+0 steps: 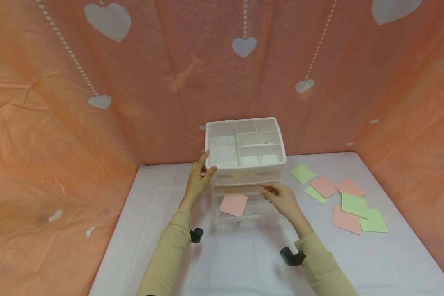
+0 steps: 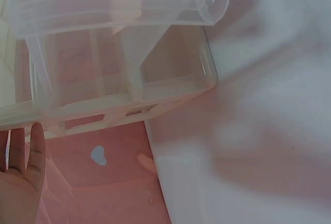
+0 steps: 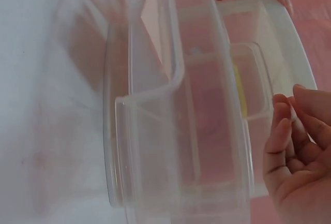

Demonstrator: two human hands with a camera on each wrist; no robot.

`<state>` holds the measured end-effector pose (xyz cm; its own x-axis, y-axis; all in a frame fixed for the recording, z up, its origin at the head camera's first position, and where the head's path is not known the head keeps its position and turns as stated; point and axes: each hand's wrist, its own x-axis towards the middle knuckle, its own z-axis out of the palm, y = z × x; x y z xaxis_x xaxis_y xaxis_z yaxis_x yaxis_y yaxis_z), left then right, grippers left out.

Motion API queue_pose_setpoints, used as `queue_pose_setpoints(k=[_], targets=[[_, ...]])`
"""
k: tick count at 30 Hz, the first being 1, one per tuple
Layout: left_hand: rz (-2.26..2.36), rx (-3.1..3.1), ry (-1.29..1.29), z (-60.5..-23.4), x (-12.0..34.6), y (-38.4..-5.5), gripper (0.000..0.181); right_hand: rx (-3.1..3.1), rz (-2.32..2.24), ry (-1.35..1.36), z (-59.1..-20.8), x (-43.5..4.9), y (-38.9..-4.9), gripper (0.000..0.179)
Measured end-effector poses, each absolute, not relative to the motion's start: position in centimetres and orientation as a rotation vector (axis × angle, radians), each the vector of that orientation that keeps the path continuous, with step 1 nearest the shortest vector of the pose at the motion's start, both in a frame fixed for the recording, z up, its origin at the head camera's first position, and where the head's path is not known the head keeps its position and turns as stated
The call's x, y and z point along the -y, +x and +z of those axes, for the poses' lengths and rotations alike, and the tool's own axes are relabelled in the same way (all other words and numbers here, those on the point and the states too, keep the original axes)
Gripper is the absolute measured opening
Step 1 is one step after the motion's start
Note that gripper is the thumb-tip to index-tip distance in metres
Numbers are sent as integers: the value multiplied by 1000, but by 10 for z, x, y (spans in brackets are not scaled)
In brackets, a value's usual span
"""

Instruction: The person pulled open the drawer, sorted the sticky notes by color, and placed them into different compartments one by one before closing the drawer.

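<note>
A white plastic drawer organizer with a divided top stands at the back of the table. One lower clear drawer is pulled out toward me, and a pink paper square lies in it. My left hand rests at the organizer's front left corner, its fingers extended along the side and its thumb near the front rim. Over the right side of the pulled-out drawer is my right hand, fingers loosely bent, with nothing between them in the right wrist view.
Several green paper squares and pink paper squares lie scattered on the table to the right, some overlapping. Something yellow shows through the clear plastic of the organizer. An orange curtain with white hearts hangs behind and at both sides.
</note>
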<state>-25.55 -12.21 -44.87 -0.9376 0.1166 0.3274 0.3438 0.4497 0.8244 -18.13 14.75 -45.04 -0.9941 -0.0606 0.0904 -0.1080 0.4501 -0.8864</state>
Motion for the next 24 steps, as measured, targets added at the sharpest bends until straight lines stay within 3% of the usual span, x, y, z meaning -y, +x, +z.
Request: queue_pose_setpoints(k=[24], targets=[[-1501, 2445, -404, -448, 121, -255, 59, 2422, 1634, -250, -467, -236, -151, 37]])
